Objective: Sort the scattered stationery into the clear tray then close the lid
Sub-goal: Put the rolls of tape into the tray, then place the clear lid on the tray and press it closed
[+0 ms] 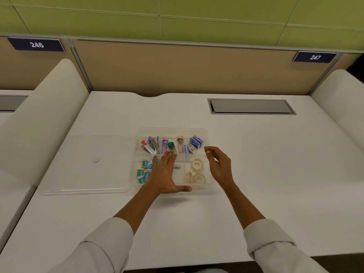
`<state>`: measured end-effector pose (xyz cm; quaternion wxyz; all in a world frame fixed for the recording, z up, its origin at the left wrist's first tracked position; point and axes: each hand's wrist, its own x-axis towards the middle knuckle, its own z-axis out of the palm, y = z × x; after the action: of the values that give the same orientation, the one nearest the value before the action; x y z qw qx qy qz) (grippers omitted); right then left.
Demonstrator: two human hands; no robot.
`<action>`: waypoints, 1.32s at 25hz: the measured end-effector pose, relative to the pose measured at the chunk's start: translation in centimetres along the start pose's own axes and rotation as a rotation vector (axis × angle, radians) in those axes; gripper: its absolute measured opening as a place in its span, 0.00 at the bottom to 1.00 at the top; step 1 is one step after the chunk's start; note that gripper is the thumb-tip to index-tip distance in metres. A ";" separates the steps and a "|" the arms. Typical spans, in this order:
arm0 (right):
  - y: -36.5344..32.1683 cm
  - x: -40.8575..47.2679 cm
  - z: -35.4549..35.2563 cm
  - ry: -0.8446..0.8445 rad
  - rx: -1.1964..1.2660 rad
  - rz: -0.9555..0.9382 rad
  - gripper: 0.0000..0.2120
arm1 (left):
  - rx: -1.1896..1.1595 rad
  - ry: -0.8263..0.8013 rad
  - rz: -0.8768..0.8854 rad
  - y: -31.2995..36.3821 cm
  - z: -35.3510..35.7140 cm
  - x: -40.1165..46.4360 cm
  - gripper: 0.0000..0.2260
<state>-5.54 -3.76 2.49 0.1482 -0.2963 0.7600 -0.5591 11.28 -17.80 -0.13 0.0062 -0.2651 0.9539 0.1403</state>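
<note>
While lid [84, 164] lies left | hands [164, 174] over tray [205, 134]

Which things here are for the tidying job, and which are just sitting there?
For the job:
clear tray
lid
tape rolls
staplers
erasers
staple boxes

Just sitting there:
small round disc
grey hatch
number signs
</note>
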 end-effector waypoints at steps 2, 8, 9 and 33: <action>0.3 -0.1 -0.2 0.032 0.024 0.011 0.10 | 0.011 0.009 0.010 0.1 -0.1 -0.2 0.63; 0.0 -0.7 -0.4 0.015 0.056 -0.009 0.09 | 0.007 0.116 0.014 0.1 -1.0 -0.6 0.60; -0.4 -0.9 -0.1 -0.015 0.055 -0.017 0.08 | 0.007 0.138 0.006 -0.1 -1.3 -0.9 0.60; -9.9 -10.0 29.1 -0.750 -0.532 -0.324 0.27 | -0.098 0.330 -0.758 -24.9 -4.6 -17.5 0.31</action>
<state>21.24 -21.78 1.13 0.2419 -0.6194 0.7149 -0.2161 39.25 -30.70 -0.81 -0.1080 -0.6165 0.7692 0.1288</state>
